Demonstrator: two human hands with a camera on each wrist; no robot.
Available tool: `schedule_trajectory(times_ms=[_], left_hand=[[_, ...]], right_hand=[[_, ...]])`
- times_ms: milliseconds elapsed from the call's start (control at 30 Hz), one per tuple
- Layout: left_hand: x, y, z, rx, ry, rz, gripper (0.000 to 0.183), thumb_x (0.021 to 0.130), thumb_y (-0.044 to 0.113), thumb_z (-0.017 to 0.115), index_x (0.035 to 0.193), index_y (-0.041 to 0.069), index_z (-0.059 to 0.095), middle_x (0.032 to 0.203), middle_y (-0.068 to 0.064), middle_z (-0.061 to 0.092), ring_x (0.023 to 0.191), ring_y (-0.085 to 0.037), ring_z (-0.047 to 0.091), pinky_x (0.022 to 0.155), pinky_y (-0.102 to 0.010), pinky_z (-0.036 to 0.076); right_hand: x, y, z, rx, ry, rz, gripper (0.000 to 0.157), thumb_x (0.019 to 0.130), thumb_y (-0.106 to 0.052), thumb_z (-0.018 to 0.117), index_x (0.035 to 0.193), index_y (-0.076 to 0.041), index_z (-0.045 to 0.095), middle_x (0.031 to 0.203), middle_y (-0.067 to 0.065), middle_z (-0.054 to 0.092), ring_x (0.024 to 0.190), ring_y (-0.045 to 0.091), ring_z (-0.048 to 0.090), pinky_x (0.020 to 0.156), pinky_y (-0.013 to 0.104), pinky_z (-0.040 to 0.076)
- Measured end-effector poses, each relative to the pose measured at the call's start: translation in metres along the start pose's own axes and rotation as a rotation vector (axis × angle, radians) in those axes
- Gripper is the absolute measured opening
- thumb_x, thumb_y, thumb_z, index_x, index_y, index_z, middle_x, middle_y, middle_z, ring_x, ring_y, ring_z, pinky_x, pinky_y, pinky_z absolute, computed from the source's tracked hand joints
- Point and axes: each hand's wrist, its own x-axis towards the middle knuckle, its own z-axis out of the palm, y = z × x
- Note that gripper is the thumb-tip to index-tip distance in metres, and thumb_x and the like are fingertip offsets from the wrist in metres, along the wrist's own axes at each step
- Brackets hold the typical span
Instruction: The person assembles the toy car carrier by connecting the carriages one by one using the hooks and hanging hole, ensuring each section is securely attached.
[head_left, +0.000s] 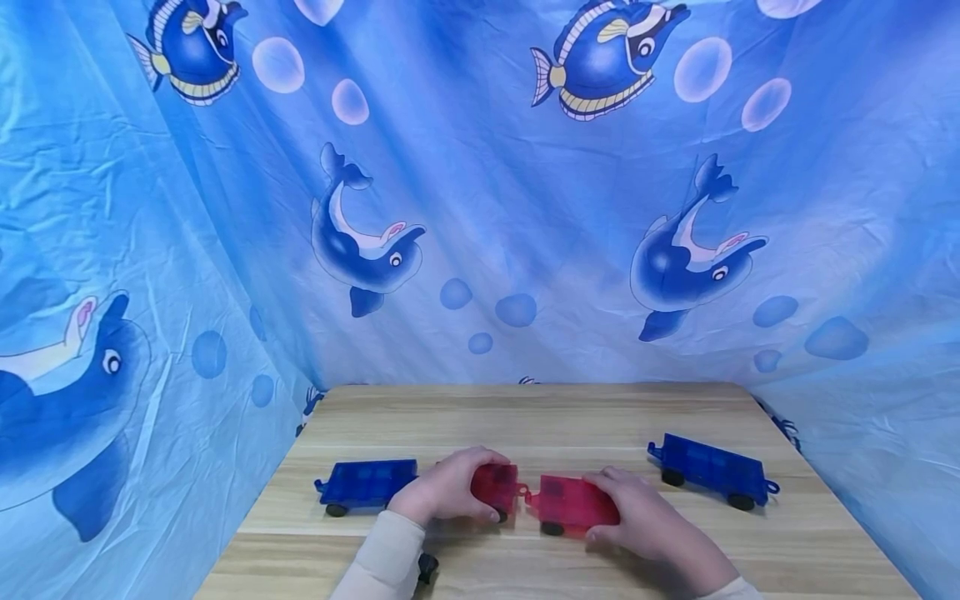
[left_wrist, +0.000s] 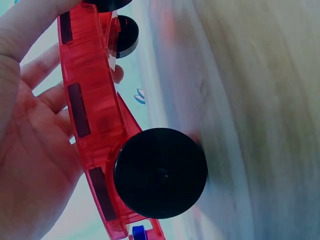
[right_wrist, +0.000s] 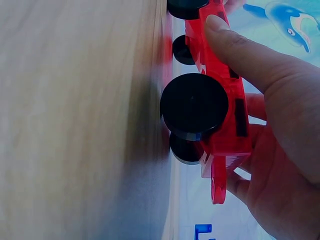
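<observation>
Two red toy train cars stand in line on the wooden table. My left hand [head_left: 453,487] grips the left red car [head_left: 497,485], with fingers over its far side and thumb on the near side. My right hand [head_left: 637,518] grips the right red car [head_left: 570,502] by its right part, the thumb [right_wrist: 240,47] along its side. Between the two cars, their red couplings overlap in the head view. Black wheels [left_wrist: 160,172] sit under the cars. At the rear loop of the left red car, a blue coupling piece [left_wrist: 139,233] shows in the left wrist view.
A blue car [head_left: 367,483] stands left of my left hand, its right end partly hidden by that hand. Another blue car [head_left: 712,468], set at a slant, stands beyond my right hand. Sea-print cloth [head_left: 480,208] hangs around the wooden table [head_left: 540,417].
</observation>
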Motion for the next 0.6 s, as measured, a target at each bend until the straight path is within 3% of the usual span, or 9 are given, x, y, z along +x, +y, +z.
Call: schedule_trajectory(times_ms=[600], left_hand=[[0.005, 0.0, 0.011, 0.007, -0.013, -0.015, 0.071, 0.075, 0.041, 0.096, 0.139, 0.033, 0.065, 0.13, 0.017, 0.063, 0.116, -0.009, 0.06, 0.098, -0.034, 0.055]], right_hand=[[0.001, 0.002, 0.002, 0.01, -0.006, 0.006, 0.088, 0.077, -0.06, 0.088, 0.148, -0.017, 0.061, 0.143, 0.01, 0.059, 0.128, 0.036, 0.056, 0.103, 0.065, 0.048]])
